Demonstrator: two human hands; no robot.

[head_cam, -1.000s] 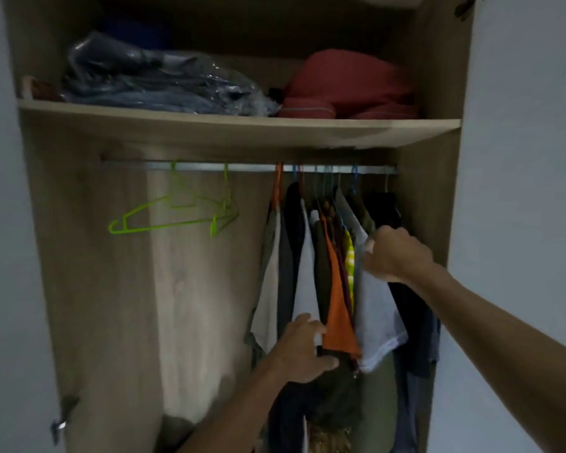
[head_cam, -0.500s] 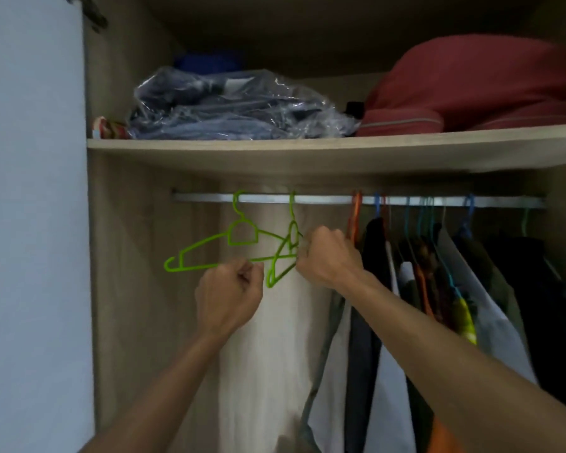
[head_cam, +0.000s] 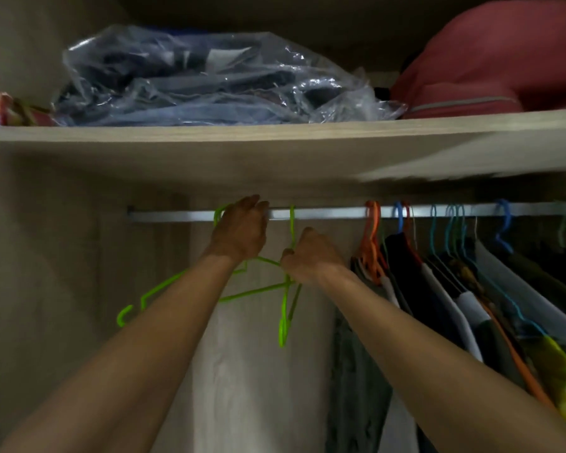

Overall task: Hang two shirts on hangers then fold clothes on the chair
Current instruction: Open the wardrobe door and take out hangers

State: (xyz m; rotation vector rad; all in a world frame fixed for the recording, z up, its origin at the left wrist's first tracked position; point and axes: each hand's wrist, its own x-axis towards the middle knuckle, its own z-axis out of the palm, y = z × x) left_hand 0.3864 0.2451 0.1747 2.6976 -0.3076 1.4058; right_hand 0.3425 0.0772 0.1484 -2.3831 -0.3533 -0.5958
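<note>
Lime-green plastic marks the two empty hangers at the left end of the silver closet rail [head_cam: 324,213], and both hands are on them. Up at the rail, the left hand [head_cam: 239,228] has its fingers curled over the hook of the left green hanger [head_cam: 164,286], whose long arm slopes down and to the left past the forearm to a small upturned tip. Lower and just to the right, the right hand [head_cam: 311,256] pinches the neck of the right green hanger [head_cam: 286,305]; that one's hook is looped over the rail, and its body hangs turned nearly edge-on so that it reads as a narrow vertical loop. The two hangers cross or touch near the right thumb, though blur makes it hard to say whether they are tangled. Further right along the rail hang an orange hanger [head_cam: 371,243], several blue hangers [head_cam: 504,223] and a packed row of hung clothes [head_cam: 438,289] in dark, white, orange and yellow-green cloth. Above the rail runs a pale wooden shelf [head_cam: 275,148]. On it lie a clear plastic bag of folded dark clothes [head_cam: 209,80], a red padded bag [head_cam: 490,60] to the right, and a small striped item [head_cam: 4,109] at the far left edge
</note>
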